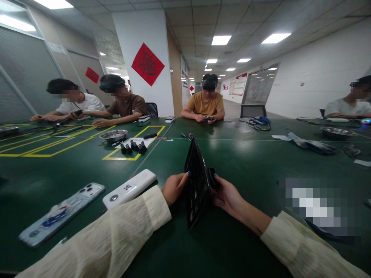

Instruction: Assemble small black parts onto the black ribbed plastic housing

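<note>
In the head view, we hold a black tray (196,181) on edge over the green table (246,166), our left hand (174,188) clamped on its left face and our right hand (227,196) closed on its right side, a small black part (212,174) at the fingertips. A white power bank (129,189) and a phone (62,213) lie left of it, well apart.

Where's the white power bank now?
The white power bank lies on the green table, head view, between the phone and the left hand gripping the black tray.
</note>
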Demonstrator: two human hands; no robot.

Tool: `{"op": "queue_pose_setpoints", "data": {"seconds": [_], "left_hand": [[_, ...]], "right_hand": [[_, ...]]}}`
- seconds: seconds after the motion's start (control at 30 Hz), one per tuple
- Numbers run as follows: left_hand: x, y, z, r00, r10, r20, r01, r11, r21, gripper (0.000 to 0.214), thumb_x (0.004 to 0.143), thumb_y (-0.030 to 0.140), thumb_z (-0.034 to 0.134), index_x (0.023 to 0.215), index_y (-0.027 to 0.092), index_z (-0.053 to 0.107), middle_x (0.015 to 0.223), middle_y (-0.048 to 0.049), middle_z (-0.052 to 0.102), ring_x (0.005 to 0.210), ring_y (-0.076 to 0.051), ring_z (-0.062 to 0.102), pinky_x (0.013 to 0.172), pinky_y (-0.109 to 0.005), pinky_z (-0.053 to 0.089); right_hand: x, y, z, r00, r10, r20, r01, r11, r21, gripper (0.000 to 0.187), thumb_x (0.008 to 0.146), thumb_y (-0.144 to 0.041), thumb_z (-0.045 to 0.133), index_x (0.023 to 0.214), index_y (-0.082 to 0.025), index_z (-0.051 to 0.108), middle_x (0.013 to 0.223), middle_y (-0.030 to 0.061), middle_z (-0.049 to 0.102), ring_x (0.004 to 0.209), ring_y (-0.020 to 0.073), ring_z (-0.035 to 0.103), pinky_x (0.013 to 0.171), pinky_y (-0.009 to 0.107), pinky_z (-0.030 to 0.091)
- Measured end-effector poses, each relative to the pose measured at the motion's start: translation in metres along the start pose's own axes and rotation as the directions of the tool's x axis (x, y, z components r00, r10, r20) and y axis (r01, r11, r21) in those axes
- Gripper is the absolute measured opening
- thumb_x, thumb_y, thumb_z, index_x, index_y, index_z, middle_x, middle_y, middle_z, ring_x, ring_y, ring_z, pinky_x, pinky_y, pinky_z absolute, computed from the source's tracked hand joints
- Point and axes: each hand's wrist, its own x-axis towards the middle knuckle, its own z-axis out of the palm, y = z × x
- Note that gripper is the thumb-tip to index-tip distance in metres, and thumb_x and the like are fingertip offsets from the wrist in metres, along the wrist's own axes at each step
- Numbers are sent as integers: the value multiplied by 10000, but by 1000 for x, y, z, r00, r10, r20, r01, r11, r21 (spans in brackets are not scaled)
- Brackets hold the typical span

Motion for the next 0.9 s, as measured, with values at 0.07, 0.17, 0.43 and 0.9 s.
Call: {"op": "queue_pose_setpoints", "data": {"seconds": [0.07, 0.17, 0.43, 0.9], "left_hand": [[-1, 2, -1, 1000, 23, -1, -23, 999, 22, 477, 878, 461, 255, 695, 165, 582, 627, -14, 570, 628, -164, 521, 606, -247, 403], [-3, 4, -3, 998, 70, -9, -70, 997, 27, 441, 875, 445, 283, 724, 179, 601, 667, -26, 610, 654, -179, 559, 648, -258, 421], [-2, 4, -7, 994, 100, 38, -103, 990, 93, 395, 854, 398, 268, 760, 173, 578, 730, -58, 624, 721, -209, 570, 678, -288, 407], [-1, 3, -1, 999, -48, -15, 49, 998, 35, 549, 847, 543, 259, 628, 152, 576, 548, -6, 509, 550, -143, 463, 544, -234, 356]], "right_hand": [[1, 1, -2, 1000, -8, 20, 9, 1000, -16, 279, 873, -369, 373, 747, -159, 507, 483, -28, 439, 348, 56, 329, 304, 144, 166], [2, 2, -4, 999, -12, 46, 13, 999, -39, 308, 872, -396, 362, 736, -161, 508, 480, -29, 444, 340, 59, 339, 308, 153, 177], [-1, 2, 1, 1000, -29, 3, 29, 997, -65, 340, 903, -364, 297, 728, -159, 503, 486, -24, 456, 351, 64, 376, 320, 161, 189], [3, 7, -2, 999, -50, 8, 50, 994, -99, 373, 906, -407, 268, 766, -158, 508, 484, -26, 460, 347, 63, 379, 326, 167, 175]]}}
